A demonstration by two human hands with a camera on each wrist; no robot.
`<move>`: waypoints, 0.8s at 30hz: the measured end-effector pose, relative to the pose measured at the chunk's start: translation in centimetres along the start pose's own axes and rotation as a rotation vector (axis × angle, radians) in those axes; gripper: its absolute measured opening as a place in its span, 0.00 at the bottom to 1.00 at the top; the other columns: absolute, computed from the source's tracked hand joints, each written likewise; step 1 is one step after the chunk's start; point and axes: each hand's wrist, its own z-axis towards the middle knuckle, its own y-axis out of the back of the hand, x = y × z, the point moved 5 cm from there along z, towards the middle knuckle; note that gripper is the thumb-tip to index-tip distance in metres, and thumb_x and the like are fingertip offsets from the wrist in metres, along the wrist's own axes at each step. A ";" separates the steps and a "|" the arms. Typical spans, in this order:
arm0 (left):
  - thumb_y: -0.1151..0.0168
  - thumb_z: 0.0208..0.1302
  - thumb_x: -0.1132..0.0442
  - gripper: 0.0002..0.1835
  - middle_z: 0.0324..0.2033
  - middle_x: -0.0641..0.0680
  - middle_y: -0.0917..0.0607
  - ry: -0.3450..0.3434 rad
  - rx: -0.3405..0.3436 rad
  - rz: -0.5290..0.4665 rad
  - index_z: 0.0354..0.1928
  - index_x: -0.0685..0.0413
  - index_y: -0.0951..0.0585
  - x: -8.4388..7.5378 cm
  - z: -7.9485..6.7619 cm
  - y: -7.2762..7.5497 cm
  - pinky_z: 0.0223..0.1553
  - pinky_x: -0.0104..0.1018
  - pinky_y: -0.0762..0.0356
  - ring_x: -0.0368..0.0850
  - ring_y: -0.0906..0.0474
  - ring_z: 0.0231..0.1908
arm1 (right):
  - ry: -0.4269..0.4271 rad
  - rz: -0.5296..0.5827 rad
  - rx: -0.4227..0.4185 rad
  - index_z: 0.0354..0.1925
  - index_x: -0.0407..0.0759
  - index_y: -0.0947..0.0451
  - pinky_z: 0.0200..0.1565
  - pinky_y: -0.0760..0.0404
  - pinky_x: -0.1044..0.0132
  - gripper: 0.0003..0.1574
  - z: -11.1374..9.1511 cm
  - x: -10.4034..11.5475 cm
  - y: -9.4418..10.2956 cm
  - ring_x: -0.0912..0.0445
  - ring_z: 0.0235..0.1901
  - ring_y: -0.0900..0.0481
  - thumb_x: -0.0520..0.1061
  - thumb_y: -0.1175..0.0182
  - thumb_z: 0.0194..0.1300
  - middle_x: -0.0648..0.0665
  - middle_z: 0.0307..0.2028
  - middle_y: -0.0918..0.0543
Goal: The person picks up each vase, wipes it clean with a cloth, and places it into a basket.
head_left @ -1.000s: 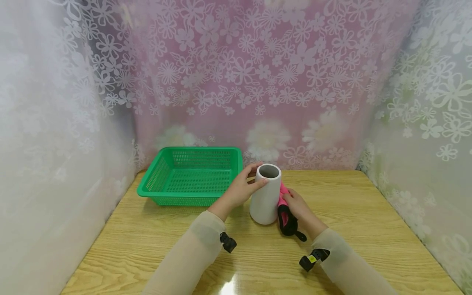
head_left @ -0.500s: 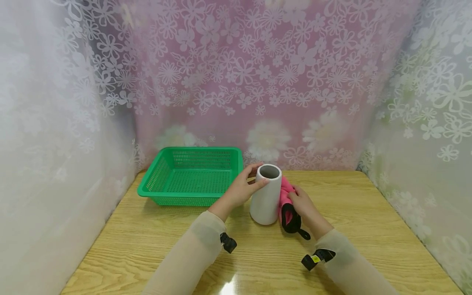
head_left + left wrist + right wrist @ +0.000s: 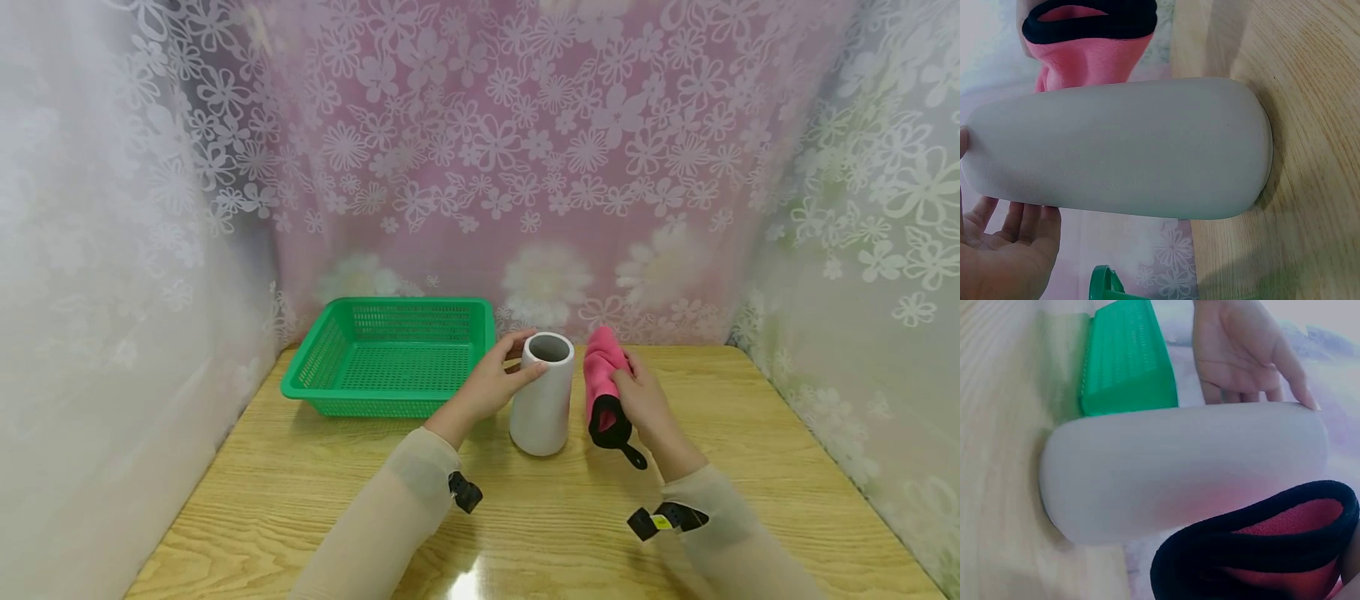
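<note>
A tall white vase (image 3: 540, 408), round and narrower toward the top, stands upright on the wooden table. Near its rim my left hand (image 3: 491, 383) grips it, thumb on the front and fingers behind. To the right of the vase, my right hand (image 3: 648, 404) holds a pink cloth mitt (image 3: 602, 371) with a black-trimmed opening and a black hanging loop. A gap shows between mitt and vase in the head view. The mitt's black cuff (image 3: 1241, 544) fills the lower right of the right wrist view, its opening facing the camera.
A green perforated plastic basket (image 3: 390, 407) sits at the back left of the wooden table (image 3: 555, 533), close to the left hand. A pink floral curtain (image 3: 465, 167) hangs along the back, with pale floral sheets on both sides.
My right hand has drawn the pink mitt away from the vase, to the right and slightly up, so its full length shows. The left hand and vase have hardly moved.
</note>
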 end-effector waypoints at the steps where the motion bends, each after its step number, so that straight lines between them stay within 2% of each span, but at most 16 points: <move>1: 0.35 0.68 0.44 0.38 0.66 0.48 0.28 0.001 0.000 0.001 0.76 0.42 0.37 0.0 0.0 0.0 0.63 0.50 0.29 0.50 0.32 0.68 | 0.007 -0.009 -0.007 0.80 0.41 0.56 0.69 0.41 0.43 0.39 0.0 0.1 0.3 0.38 0.68 0.41 0.44 0.60 0.76 0.30 0.74 0.45; 5: 0.36 0.67 0.44 0.38 0.66 0.47 0.29 0.003 0.001 0.001 0.76 0.40 0.37 0.0 0.0 0.0 0.64 0.50 0.29 0.49 0.32 0.68 | 0.041 -0.056 -0.045 0.80 0.42 0.59 0.70 0.45 0.39 0.40 0.2 0.4 1.7 0.36 0.71 0.45 0.45 0.60 0.77 0.30 0.76 0.50; 10: 0.35 0.67 0.44 0.37 0.66 0.46 0.28 0.009 0.004 -0.006 0.75 0.36 0.36 -0.1 0.0 -0.1 0.63 0.49 0.28 0.48 0.32 0.67 | 0.073 -0.167 -0.096 0.80 0.41 0.57 0.68 0.44 0.35 0.39 0.7 0.0 3.5 0.32 0.71 0.45 0.46 0.61 0.77 0.28 0.75 0.48; 13: 0.35 0.67 0.44 0.38 0.66 0.47 0.28 0.006 0.003 -0.012 0.75 0.40 0.37 -0.1 0.0 -0.1 0.63 0.50 0.28 0.49 0.32 0.67 | 0.066 -0.228 -0.099 0.80 0.41 0.58 0.68 0.45 0.33 0.39 1.5 -0.4 4.4 0.30 0.71 0.46 0.47 0.62 0.77 0.27 0.75 0.48; 17: 0.36 0.68 0.44 0.37 0.66 0.47 0.29 0.004 0.002 -0.013 0.75 0.39 0.37 -0.1 -0.1 0.0 0.63 0.50 0.28 0.50 0.32 0.68 | 0.039 -0.297 -0.083 0.79 0.37 0.60 0.68 0.44 0.33 0.39 2.7 -1.6 5.4 0.29 0.71 0.47 0.47 0.63 0.78 0.24 0.74 0.48; 24: 0.35 0.68 0.45 0.38 0.67 0.47 0.29 0.001 0.006 -0.013 0.76 0.42 0.37 -0.2 -0.1 -0.1 0.64 0.50 0.29 0.49 0.32 0.68 | 0.034 -0.422 -0.079 0.77 0.28 0.60 0.60 0.34 0.34 0.39 4.6 -3.8 7.0 0.28 0.63 0.36 0.47 0.64 0.79 0.19 0.68 0.41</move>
